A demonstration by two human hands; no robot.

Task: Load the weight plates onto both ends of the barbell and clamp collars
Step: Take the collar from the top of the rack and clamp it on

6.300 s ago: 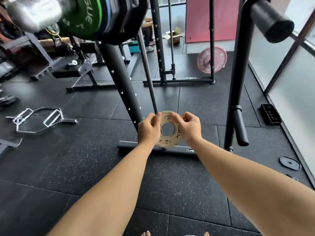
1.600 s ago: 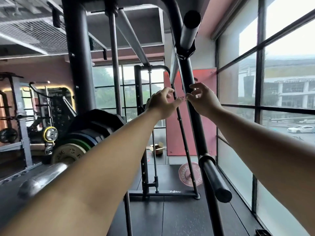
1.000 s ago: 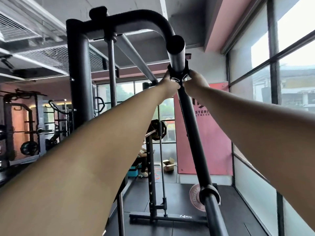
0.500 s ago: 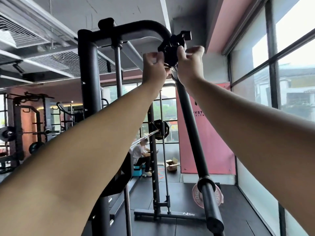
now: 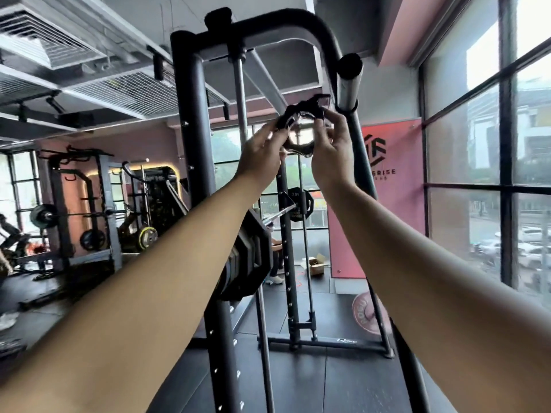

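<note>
Collar [image 5: 299,131] now off the silver sleeve end [image 5: 346,87], sitting just down-left of it; half a second ago it was at the bar's top. Left hand [image 5: 262,156] and right hand [image 5: 331,153] each pinch a side of the black clamp ring, fingers curled, round hole see-through. Under the left forearm: stacked black plates [image 5: 250,254], edge-on. Behind: matte black rack upright [image 5: 190,144], round tube, bolt-dotted. Far: pink bumper plate [image 5: 365,315] lettered "ROGU", pink banner [image 5: 396,204] reading "RISE".

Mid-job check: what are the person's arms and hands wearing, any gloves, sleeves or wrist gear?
Nothing visible. The left hand and right hand are ungloved, with no rings, watch or wraps showing. The left forearm and right forearm are bare, no sleeve in frame.
</note>
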